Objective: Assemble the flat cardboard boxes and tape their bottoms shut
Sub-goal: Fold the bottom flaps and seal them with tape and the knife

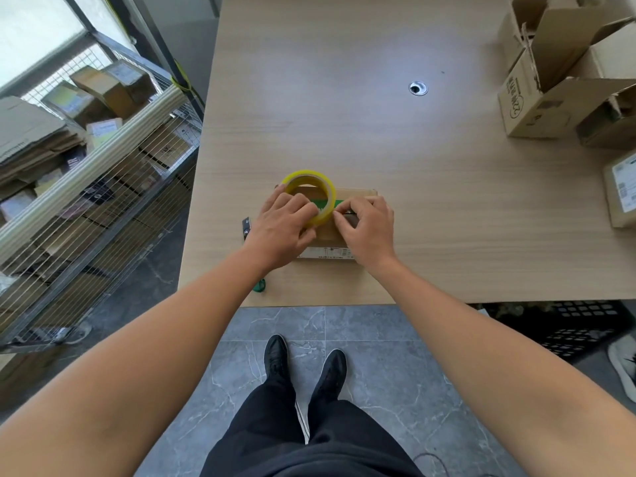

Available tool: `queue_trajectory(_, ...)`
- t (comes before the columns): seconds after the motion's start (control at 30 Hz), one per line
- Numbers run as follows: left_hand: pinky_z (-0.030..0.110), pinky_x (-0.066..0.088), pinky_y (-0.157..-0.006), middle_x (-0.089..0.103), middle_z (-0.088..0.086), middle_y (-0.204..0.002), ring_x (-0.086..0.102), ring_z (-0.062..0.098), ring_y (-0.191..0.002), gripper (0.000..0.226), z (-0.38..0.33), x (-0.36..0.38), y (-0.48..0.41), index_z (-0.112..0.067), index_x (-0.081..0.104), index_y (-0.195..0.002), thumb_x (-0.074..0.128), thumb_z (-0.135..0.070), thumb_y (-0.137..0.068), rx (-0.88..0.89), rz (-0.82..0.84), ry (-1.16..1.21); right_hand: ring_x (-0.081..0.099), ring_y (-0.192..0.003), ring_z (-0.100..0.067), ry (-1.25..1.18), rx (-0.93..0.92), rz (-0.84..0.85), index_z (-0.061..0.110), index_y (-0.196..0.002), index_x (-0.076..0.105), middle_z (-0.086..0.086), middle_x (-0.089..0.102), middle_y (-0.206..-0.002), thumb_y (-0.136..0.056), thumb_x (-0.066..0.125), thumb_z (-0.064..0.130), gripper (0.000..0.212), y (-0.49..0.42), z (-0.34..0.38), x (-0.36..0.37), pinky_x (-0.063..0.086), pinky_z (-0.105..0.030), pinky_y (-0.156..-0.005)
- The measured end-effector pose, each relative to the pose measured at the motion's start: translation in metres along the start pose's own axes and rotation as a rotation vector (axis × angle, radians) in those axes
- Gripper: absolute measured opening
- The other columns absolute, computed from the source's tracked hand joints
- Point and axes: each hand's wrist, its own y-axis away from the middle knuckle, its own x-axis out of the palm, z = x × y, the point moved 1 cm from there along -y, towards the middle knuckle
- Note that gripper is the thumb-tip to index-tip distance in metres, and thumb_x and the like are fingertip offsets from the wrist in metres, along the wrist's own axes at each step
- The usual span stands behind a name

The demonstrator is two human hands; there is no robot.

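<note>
Box, small and brown, lies on the table near its front edge, under both hands. A green band crosses its top. A white label on its near side carries print too fine to read. A yellow-tinted tape roll stands on edge on the box. The left hand grips the roll, fingers curled over its near rim. The right hand has thumb and forefinger pinched together at the roll's right rim; whether tape lies between them cannot be told. Open cartons stand at the table's far right; one bears dark lettering turned sideways, not legible. A parcel with a white shipping label sits at the right edge.
</note>
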Motion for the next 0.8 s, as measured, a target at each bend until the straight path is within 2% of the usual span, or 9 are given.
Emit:
queue_trajectory(0.07, 0.041, 0.022, -0.119, 0.058, -0.001, -0.099, 0.053, 0.024, -0.099, 0.026, 0.002, -0.003, -0.002, -0.019, 0.059, -0.103, 0.048, -0.039, -0.089, 0.024, -0.002, -0.015, 0.041, -0.099, -0.005, 0.002, -0.011, 0.006, 0.024, -0.089, 0.069, 0.019, 0.058, -0.087, -0.091, 0.070, 0.029, 0.006, -0.001, -0.001, 0.000, 0.032, -0.043, -0.105)
queue_trajectory(0.13, 0.042, 0.035, -0.109, 0.061, 0.000, -0.094, 0.058, 0.027, -0.092, 0.027, 0.008, -0.007, -0.006, -0.018, 0.062, -0.099, 0.053, -0.043, -0.092, 0.084, -0.006, -0.065, 0.043, -0.099, -0.007, -0.028, -0.004, 0.023, 0.021, -0.088, 0.068, 0.018, 0.055, -0.086, -0.092, 0.069, 0.026, 0.006, -0.002, -0.003, -0.001, 0.033, -0.039, -0.101)
queue_trajectory(0.2, 0.041, 0.041, -0.098, 0.062, 0.001, -0.087, 0.060, 0.028, -0.086, 0.031, 0.015, -0.013, -0.010, -0.016, 0.062, -0.091, 0.061, -0.047, -0.092, 0.125, -0.028, -0.149, 0.045, -0.097, -0.012, -0.069, 0.030, 0.040, 0.016, -0.085, 0.064, 0.016, 0.053, -0.084, -0.093, 0.066, 0.021, 0.010, -0.004, -0.003, -0.002, 0.034, -0.035, -0.094)
queue_trajectory(0.3, 0.041, 0.040, -0.093, 0.065, 0.003, -0.084, 0.060, 0.030, -0.086, 0.042, 0.030, -0.020, -0.006, -0.016, 0.064, -0.090, 0.059, -0.057, -0.089, 0.002, -0.073, -0.195, 0.046, -0.078, -0.011, -0.305, 0.193, 0.041, 0.013, -0.078, 0.053, 0.006, 0.050, -0.076, -0.094, 0.058, 0.011, 0.017, -0.010, -0.005, -0.009, 0.038, -0.029, -0.074)
queue_trajectory(0.4, 0.042, 0.039, -0.093, 0.066, 0.002, -0.087, 0.059, 0.031, -0.090, 0.050, 0.041, -0.022, -0.002, -0.018, 0.065, -0.101, 0.051, -0.065, -0.090, -0.050, -0.056, -0.191, 0.045, -0.059, -0.001, -0.458, 0.360, 0.101, 0.019, -0.076, 0.053, 0.008, 0.054, -0.070, -0.095, 0.054, 0.019, 0.018, -0.020, -0.008, -0.024, 0.038, -0.018, -0.056)
queue_trajectory(0.57, 0.043, 0.036, -0.101, 0.066, 0.001, -0.094, 0.060, 0.031, -0.097, 0.059, 0.038, -0.023, -0.001, -0.021, 0.067, -0.117, 0.043, -0.068, -0.092, -0.059, -0.020, -0.211, 0.045, -0.056, 0.000, -0.375, 0.402, 0.198, 0.021, -0.077, 0.055, 0.007, 0.052, -0.072, -0.094, 0.062, 0.026, 0.019, -0.031, -0.015, -0.038, 0.040, -0.018, -0.054)
queue_trajectory(0.7, 0.046, 0.034, -0.110, 0.068, 0.002, -0.096, 0.062, 0.031, -0.103, 0.060, 0.045, -0.027, 0.003, -0.022, 0.071, -0.117, 0.047, -0.070, -0.090, -0.070, 0.011, -0.221, 0.035, -0.061, -0.014, -0.423, 0.737, 0.185, 0.017, -0.075, 0.051, -0.004, 0.042, -0.072, -0.094, 0.060, 0.014, 0.021, -0.026, -0.038, -0.051, 0.032, -0.030, -0.056)
queue_trajectory(0.8, 0.045, 0.031, -0.112, 0.068, -0.001, -0.094, 0.062, 0.029, -0.103, 0.065, 0.050, -0.029, 0.001, -0.024, 0.071, -0.117, 0.039, -0.073, -0.089, -0.042, 0.040, -0.232, 0.048, -0.071, -0.014, -0.654, 0.851, 0.281, 0.011, -0.089, 0.055, -0.005, 0.053, -0.086, -0.103, 0.054, 0.016, 0.015, -0.021, -0.049, -0.061, 0.052, -0.030, -0.066)
